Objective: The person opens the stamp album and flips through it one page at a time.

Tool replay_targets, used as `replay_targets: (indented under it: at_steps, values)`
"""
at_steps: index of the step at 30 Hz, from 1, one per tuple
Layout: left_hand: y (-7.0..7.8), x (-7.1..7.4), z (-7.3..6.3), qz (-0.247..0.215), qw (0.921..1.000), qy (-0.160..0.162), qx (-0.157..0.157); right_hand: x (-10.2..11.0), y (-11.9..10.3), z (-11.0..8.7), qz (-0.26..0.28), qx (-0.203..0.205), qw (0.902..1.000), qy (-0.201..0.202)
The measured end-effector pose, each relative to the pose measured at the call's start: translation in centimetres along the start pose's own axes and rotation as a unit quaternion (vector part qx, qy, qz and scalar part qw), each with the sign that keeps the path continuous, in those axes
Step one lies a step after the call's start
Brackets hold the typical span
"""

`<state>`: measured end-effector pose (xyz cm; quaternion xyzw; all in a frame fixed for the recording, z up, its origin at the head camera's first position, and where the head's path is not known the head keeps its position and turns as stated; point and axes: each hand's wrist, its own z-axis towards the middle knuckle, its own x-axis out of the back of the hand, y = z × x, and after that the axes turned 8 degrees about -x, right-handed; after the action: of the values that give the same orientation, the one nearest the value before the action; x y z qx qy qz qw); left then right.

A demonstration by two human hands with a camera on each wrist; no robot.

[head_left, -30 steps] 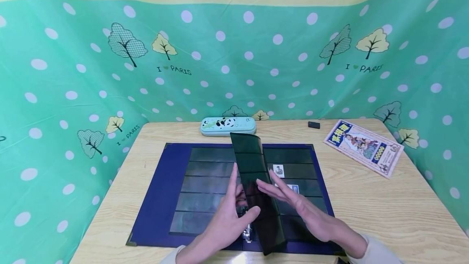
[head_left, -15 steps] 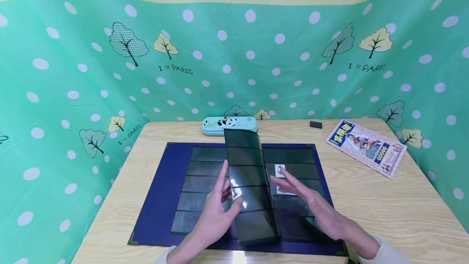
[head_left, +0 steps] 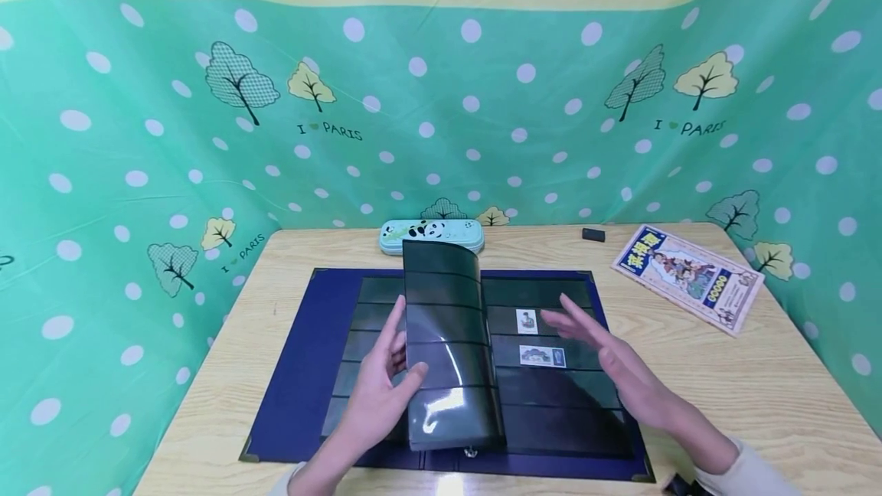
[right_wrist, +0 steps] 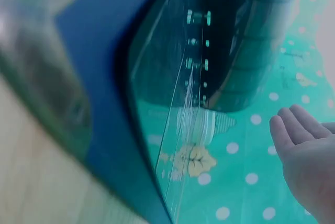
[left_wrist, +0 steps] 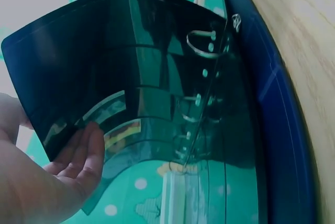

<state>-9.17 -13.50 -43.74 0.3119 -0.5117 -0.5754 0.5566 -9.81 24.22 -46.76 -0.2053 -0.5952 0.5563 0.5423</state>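
Note:
A stamp album with a dark blue cover (head_left: pixel 289 396) lies spread on the wooden table. My left hand (head_left: pixel 372 389) holds one raised black album page (head_left: pixel 444 320) by its left edge, thumb on the near face and fingers behind. That page curves upward near the middle of the album. In the left wrist view, metal rings (left_wrist: pixel 201 48) run through its punched holes, and the fingers (left_wrist: pixel 86 156) bend against the sheet. My right hand (head_left: pixel 637 377) hovers over the right-hand page, fingers extended, holding nothing. A small stamp (head_left: pixel 527 321) and a wider stamp (head_left: pixel 542 357) sit in that page's strips.
Behind the album is a mint panda pencil case (head_left: pixel 432 236). A small black block (head_left: pixel 593 235) lies to its right. An illustrated booklet (head_left: pixel 689 279) rests at the table's right side. A green polka-dot cloth (head_left: pixel 441 113) hangs around the table.
My left hand has moved left, swinging the page leftward and exposing more of the right-hand page. My right hand has drawn away to the right, off the page and the stamps.

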Motion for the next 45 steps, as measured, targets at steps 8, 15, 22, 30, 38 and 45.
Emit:
replay_targets:
  at_steps: [8, 15, 22, 30, 38, 45]
  values:
    - [-0.3, 1.8, 0.0, 0.012, 0.9995, 0.027, 0.008, 1.4, 0.9, 0.2, 0.000, -0.019, 0.9992, 0.036]
    - [-0.7, 3.3, 0.1, 0.005, 0.9997, 0.016, 0.019, 2.5, 2.5, 0.5, -0.020, -0.053, 0.9968, 0.057]
    - [-0.6, 4.3, 0.3, -0.045, 0.9976, 0.021, 0.047, 3.5, 4.0, 0.8, -0.087, -0.087, 0.9898, 0.071]
    - [-0.6, 4.6, 0.2, -0.051, 0.9964, 0.028, 0.061, 4.2, 5.4, 0.8, -0.098, -0.163, 0.9815, 0.023]
    - [-0.7, 4.7, 0.2, -0.048, 0.9957, 0.047, 0.064, 4.5, 6.5, 0.7, -0.166, -0.179, 0.9697, -0.008]
    - [-0.9, 4.6, 0.6, -0.189, 0.9782, 0.039, 0.078, 4.4, 6.9, 0.8, -0.224, -0.153, 0.9620, -0.026]
